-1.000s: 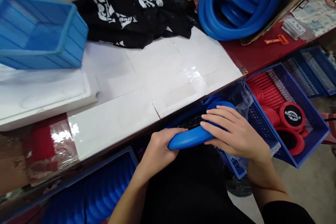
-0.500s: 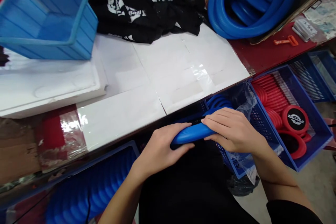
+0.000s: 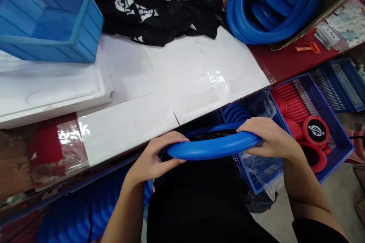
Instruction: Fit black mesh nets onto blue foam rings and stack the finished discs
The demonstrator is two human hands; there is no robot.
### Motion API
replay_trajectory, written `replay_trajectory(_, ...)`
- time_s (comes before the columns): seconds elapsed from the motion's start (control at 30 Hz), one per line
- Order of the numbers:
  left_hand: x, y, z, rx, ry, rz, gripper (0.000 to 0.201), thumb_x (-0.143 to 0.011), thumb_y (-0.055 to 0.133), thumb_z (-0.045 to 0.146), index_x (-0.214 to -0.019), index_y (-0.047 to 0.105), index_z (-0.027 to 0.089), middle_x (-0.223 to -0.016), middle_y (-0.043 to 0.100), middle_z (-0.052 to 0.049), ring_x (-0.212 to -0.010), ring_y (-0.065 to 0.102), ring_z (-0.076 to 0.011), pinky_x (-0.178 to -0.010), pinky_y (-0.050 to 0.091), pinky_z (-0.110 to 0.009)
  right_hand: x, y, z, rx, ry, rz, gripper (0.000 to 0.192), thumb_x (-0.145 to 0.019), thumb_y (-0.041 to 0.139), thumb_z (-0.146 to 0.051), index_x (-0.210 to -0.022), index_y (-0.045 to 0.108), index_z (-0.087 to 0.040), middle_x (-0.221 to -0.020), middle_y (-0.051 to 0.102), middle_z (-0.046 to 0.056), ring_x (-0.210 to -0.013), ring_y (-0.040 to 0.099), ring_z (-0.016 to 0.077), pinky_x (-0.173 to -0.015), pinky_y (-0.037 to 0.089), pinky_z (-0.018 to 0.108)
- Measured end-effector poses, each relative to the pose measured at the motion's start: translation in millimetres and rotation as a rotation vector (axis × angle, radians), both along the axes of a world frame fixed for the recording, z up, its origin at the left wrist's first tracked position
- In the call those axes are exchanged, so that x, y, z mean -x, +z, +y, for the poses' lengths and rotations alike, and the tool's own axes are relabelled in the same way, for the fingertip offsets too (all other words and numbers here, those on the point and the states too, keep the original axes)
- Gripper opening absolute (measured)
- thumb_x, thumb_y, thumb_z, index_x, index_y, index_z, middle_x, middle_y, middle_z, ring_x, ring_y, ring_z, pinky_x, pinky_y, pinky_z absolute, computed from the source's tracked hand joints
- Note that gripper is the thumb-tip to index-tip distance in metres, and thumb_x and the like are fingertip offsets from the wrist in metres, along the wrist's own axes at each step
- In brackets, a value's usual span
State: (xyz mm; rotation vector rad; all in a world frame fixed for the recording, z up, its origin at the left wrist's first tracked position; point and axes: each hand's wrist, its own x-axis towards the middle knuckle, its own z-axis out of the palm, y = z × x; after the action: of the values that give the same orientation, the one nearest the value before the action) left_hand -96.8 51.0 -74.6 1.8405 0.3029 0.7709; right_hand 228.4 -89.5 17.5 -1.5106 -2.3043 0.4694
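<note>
Gripping a blue ring (image 3: 212, 148) at the table (image 3: 171, 83) edge, left hand (image 3: 151, 159) and right hand (image 3: 270, 140) clamp opposite ends; black mesh appears fitted inside, red discs (image 3: 296, 117) binned alongside.

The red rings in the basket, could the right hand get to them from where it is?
Probably yes. The red rings lie in an open-topped basket just beside the right hand, with nothing over them. But that hand and the left hand both grip the blue ring, so it would have to let go first.

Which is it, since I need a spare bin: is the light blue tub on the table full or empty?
Empty: the light blue tub's bare ribbed floor and inner walls show.
</note>
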Motion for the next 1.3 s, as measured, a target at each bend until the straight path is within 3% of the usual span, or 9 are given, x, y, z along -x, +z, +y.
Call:
replay_trajectory(0.1, -19.1, 16.2, -13.8, -0.084, 0.027, 0.158, 0.045, -0.085, 0.088, 0.037, -0.126, 0.077, 0.022, -0.109, 0.082, -0.012, -0.094, 0.079, -0.0255, -0.087, 0.064, -0.035, 18.3, -1.4, 1.9, -0.037, 0.006, -0.117, 0.021, -0.099, 0.063, -0.030, -0.116, 0.064, -0.017, -0.092, 0.075, 0.005, -0.079, 0.072, 0.0197, -0.070, 0.052, 0.031)
replay_trajectory(0.23, -46.8, 33.3, -25.1, -0.250, 0.028, 0.179, 0.044, -0.091, 0.082, 0.046, -0.128, 0.077, 0.023, -0.106, 0.083, -0.011, -0.091, 0.080, -0.0260, -0.085, 0.064, -0.036, 38.4, 4.4, 4.3, -0.104, 0.031, -0.253, 0.026, -0.103, 0.063, -0.036, -0.118, 0.065, -0.014, -0.099, 0.077, 0.010, -0.084, 0.073, 0.0230, -0.073, 0.053, 0.033)
replay_trajectory(0.37, -41.1, 26.6, -17.3, -0.294, 0.003, 0.050, 0.042, -0.094, 0.080, 0.039, -0.132, 0.074, 0.024, -0.102, 0.083, -0.009, -0.088, 0.080, -0.0240, -0.082, 0.064, -0.034, 29.5, 14.8, 2.3, -0.034, 0.030, -0.189, 0.036, -0.102, 0.065, -0.040, -0.127, 0.063, -0.014, -0.109, 0.077, 0.011, -0.093, 0.074, 0.0243, -0.078, 0.054, 0.034)
replay_trajectory(0.5, -25.9, 15.7, -11.1, -0.194, -0.005, -0.065, 0.045, -0.091, 0.082, 0.036, -0.133, 0.072, 0.025, -0.104, 0.083, -0.010, -0.088, 0.080, -0.0242, -0.081, 0.063, -0.033, 16.4, 19.1, -1.6, 0.056, 0.018, -0.092, 0.031, -0.098, 0.063, -0.033, -0.124, 0.064, -0.018, -0.104, 0.077, 0.006, -0.087, 0.074, 0.0198, -0.076, 0.051, 0.030)
replay_trajectory(0.6, -27.7, 20.5, -14.1, -0.185, -0.023, 0.016, 0.042, -0.092, 0.081, 0.035, -0.131, 0.071, 0.023, -0.104, 0.082, -0.009, -0.088, 0.079, -0.0225, -0.080, 0.062, -0.031, 19.3, 17.1, -2.0, 0.079, -0.003, -0.109, 0.025, -0.097, 0.063, -0.033, -0.118, 0.065, -0.019, -0.096, 0.077, 0.004, -0.079, 0.072, 0.0179, -0.070, 0.047, 0.028)
replay_trajectory(0.8, -42.3, 42.7, -17.8, -0.440, 0.019, 0.141, 0.050, -0.095, 0.077, 0.052, -0.132, 0.070, 0.019, -0.097, 0.081, -0.009, -0.081, 0.078, -0.0222, -0.071, 0.060, -0.029, 32.3, 14.8, -1.2, -0.028, 0.013, -0.159, 0.025, -0.100, 0.063, -0.034, -0.118, 0.063, -0.017, -0.102, 0.078, 0.007, -0.083, 0.073, 0.0212, -0.069, 0.047, 0.030)
replay_trajectory(0.97, -47.9, 50.2, -22.1, -0.516, -0.020, 0.181, 0.051, -0.098, 0.071, 0.055, -0.132, 0.069, 0.017, -0.097, 0.081, -0.009, -0.077, 0.077, -0.0217, -0.068, 0.059, -0.029, 41.9, 13.0, 1.0, -0.022, 0.060, -0.216, 0.030, -0.101, 0.065, -0.038, -0.119, 0.062, -0.014, -0.096, 0.075, 0.007, -0.079, 0.070, 0.0208, -0.067, 0.047, 0.032)
replay_trajectory(1.13, -47.1, 46.7, -18.3, -0.542, -0.052, 0.148, 0.042, -0.101, 0.069, 0.045, -0.132, 0.068, 0.016, -0.098, 0.081, -0.010, -0.077, 0.078, -0.0212, -0.065, 0.059, -0.027, 43.3, 10.0, 5.4, -0.023, 0.066, -0.204, 0.033, -0.102, 0.066, -0.041, -0.120, 0.062, -0.013, -0.100, 0.075, 0.008, -0.084, 0.071, 0.0212, -0.070, 0.048, 0.032)
replay_trajectory(1.3, -23.8, 33.7, -0.2, -0.407, -0.051, 0.003, 0.043, -0.100, 0.074, 0.041, -0.135, 0.064, 0.019, -0.095, 0.080, -0.007, -0.079, 0.077, -0.0192, -0.072, 0.061, -0.027, 23.6, 10.0, 4.5, -0.001, 0.006, -0.065, 0.036, -0.104, 0.060, -0.048, -0.121, 0.061, -0.015, -0.099, 0.075, 0.006, -0.083, 0.072, 0.0185, -0.071, 0.049, 0.030)
